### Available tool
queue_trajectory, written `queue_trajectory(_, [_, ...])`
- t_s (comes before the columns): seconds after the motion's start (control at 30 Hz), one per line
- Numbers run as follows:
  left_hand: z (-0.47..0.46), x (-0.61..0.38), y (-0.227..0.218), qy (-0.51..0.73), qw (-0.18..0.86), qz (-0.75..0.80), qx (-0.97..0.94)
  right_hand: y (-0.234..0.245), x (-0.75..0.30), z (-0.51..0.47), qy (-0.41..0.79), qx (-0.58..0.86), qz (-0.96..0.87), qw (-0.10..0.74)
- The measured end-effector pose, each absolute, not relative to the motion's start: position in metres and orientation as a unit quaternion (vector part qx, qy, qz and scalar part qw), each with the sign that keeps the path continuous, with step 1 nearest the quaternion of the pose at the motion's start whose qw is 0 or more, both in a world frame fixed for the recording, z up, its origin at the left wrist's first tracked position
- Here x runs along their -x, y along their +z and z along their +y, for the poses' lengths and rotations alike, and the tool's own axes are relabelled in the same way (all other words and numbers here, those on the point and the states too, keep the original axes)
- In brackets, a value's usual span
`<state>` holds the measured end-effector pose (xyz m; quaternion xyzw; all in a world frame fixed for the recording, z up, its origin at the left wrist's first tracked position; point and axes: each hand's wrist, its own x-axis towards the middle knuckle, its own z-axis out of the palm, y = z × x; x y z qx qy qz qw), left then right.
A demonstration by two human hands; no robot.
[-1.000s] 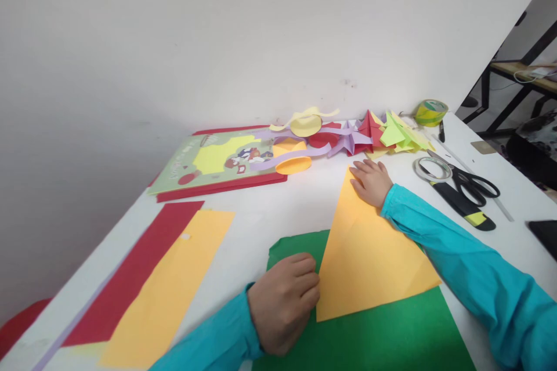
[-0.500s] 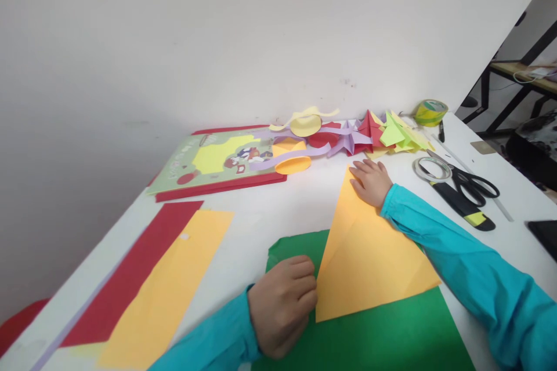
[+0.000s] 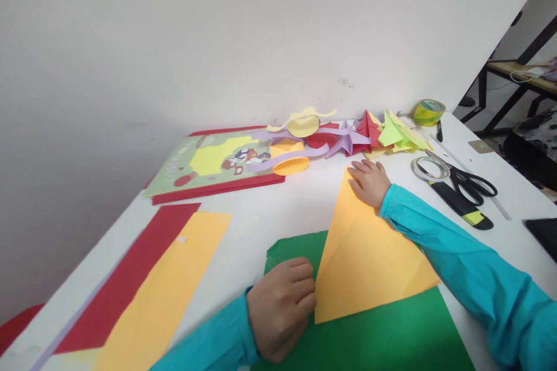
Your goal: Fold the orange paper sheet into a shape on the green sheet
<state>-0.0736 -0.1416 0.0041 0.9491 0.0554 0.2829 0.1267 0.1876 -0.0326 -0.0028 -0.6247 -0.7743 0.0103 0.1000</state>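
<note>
A folded sheet of orange paper (image 3: 369,266), roughly triangular, lies with its lower part over a green sheet (image 3: 391,333). My right hand (image 3: 369,182) rests flat on the paper's far tip, fingers stretched out. At the left edge of the orange paper, my left hand (image 3: 282,307) is closed with curled fingers, its knuckles against that edge. Whatever the left fingertips hold, if anything, is hidden under the hand. A crease line runs slantwise across the orange paper.
At left lie a red strip (image 3: 130,272) and an orange strip (image 3: 169,284) of paper. Behind are a decorated card (image 3: 174,171) and folded paper shapes (image 3: 369,133). To the right are scissors (image 3: 470,185), a cutter (image 3: 461,208) and tape rolls (image 3: 429,113).
The view has shifted very slightly. Both hands and the orange paper keep the same places relative to each other.
</note>
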Motion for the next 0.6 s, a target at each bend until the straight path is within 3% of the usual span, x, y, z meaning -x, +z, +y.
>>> queue_trajectory(0.6, [-0.1423, 0.0763, -0.0028, 0.295, 0.124, 0.059, -0.946, -0.0012, -0.1871, -0.0334, 0.017, 0.624, -0.774, 0.105])
